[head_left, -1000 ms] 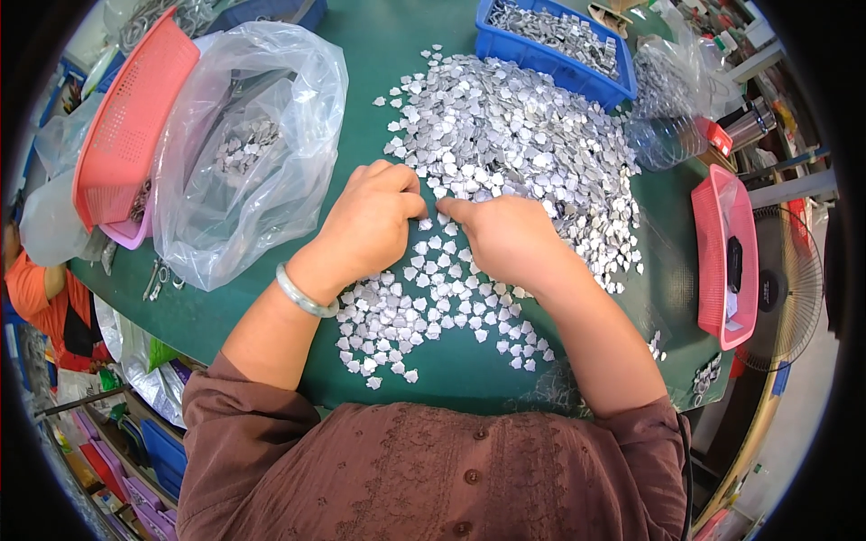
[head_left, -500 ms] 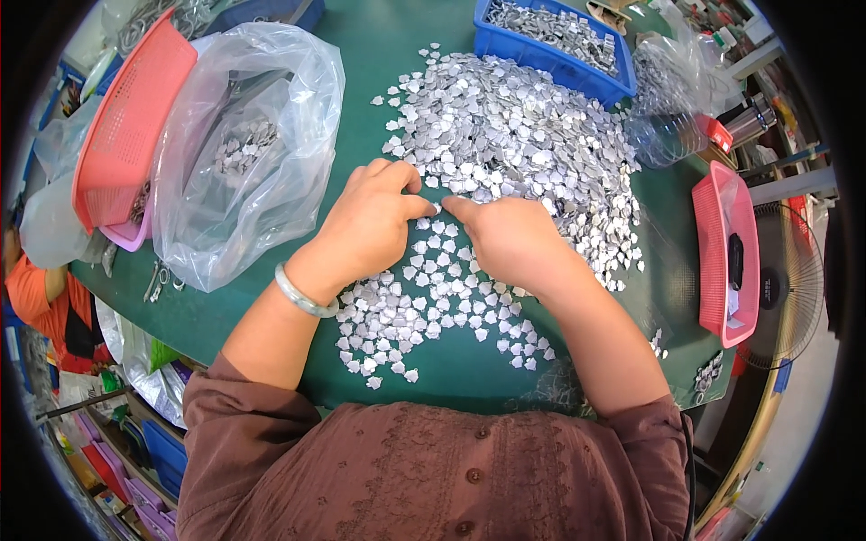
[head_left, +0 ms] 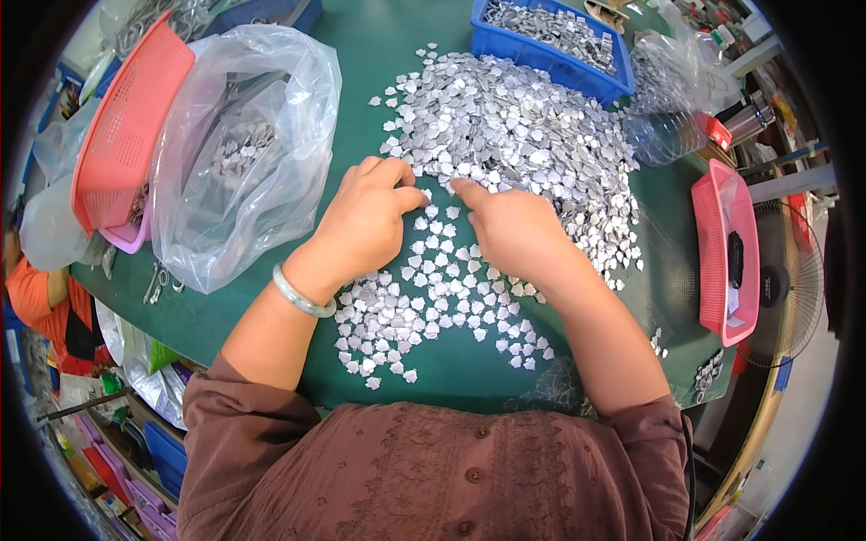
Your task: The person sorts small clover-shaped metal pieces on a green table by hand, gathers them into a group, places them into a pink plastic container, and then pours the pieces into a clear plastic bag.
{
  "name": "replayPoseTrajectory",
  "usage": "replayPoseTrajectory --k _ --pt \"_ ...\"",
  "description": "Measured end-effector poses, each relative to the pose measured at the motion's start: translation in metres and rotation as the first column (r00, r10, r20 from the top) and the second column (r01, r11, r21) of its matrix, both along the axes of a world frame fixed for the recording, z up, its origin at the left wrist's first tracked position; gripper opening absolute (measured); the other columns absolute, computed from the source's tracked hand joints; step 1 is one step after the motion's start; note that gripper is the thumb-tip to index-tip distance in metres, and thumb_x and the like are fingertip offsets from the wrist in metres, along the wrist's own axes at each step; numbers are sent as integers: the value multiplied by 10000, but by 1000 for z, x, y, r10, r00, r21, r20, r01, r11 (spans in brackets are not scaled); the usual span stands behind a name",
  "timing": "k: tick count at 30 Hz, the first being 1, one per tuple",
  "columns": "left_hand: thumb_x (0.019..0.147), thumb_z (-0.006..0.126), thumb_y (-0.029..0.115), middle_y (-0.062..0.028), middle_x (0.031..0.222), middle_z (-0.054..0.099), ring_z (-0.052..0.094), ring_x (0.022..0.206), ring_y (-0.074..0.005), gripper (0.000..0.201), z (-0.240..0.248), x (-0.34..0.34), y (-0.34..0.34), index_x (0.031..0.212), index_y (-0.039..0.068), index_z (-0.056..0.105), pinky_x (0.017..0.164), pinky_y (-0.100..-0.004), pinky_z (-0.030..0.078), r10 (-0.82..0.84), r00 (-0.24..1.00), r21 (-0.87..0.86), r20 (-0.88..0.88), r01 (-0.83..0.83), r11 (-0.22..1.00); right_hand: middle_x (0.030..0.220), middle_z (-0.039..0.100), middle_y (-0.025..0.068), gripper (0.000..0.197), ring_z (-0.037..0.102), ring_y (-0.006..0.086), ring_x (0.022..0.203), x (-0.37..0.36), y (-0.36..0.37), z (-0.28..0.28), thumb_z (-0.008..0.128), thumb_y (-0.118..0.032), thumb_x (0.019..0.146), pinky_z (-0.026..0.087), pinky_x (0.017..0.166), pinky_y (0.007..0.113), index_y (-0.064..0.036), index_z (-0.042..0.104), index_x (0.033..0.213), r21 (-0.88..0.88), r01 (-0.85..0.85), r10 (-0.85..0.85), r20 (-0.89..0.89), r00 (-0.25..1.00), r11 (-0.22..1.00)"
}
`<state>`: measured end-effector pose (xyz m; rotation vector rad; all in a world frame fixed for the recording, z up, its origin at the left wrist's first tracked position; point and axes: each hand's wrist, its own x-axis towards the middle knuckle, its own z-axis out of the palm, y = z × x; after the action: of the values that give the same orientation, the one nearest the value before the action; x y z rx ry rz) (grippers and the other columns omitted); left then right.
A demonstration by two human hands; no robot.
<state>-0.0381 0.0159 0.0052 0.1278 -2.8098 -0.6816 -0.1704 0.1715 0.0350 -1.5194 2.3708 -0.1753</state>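
Observation:
A large heap of small, flat, silvery leaf-shaped metal pieces (head_left: pixel 514 126) covers the far middle of the green table. My left hand (head_left: pixel 368 216) is beside its near left edge, with the thumb tip by a loose piece and a gap between thumb and curled index finger. My right hand (head_left: pixel 514 225) reaches its stretched index finger to the heap's near edge; its other fingers are mostly hidden underneath. Between and below my hands, loose pieces (head_left: pixel 442 261) lie spread singly. A denser cluster (head_left: pixel 374 316) is near my left wrist, which wears a pale bangle (head_left: pixel 302 293).
At left, a clear plastic bag (head_left: pixel 302 135) holds similar pieces beside a tilted pink basket (head_left: pixel 126 126). A blue bin (head_left: pixel 555 68) of metal parts stands behind the heap. At right are a pink basket (head_left: pixel 708 252) and a fan (head_left: pixel 794 288). Another person's orange sleeve (head_left: pixel 32 298) shows at far left.
My right index finger has moved slightly up and right to the heap's edge. My left thumb has shifted slightly left and up, so the fingertips are farther apart.

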Motion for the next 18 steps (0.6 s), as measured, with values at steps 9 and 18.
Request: replayPoseTrajectory --k 9,18 --pt "706 511 -94 -105 1056 574 515 1027 -299 391 3 4 -1 991 78 717 931 -380 400 -63 998 -66 -7 62 996 817 684 144 499 673 308 797 -3 6 8 540 -25 755 517 681 422 -124 587 1242 33 11 -11 4 1000 999" --pt "721 507 -73 -78 1160 616 527 1080 -272 357 -1 -1 3 983 61 708 950 -402 378 -104 993 -92 -55 98 991 839 690 126 449 675 296 817 -1 9 4 547 -36 756 523 703 404 -131 624 1189 46 -40 39 6 999 998"
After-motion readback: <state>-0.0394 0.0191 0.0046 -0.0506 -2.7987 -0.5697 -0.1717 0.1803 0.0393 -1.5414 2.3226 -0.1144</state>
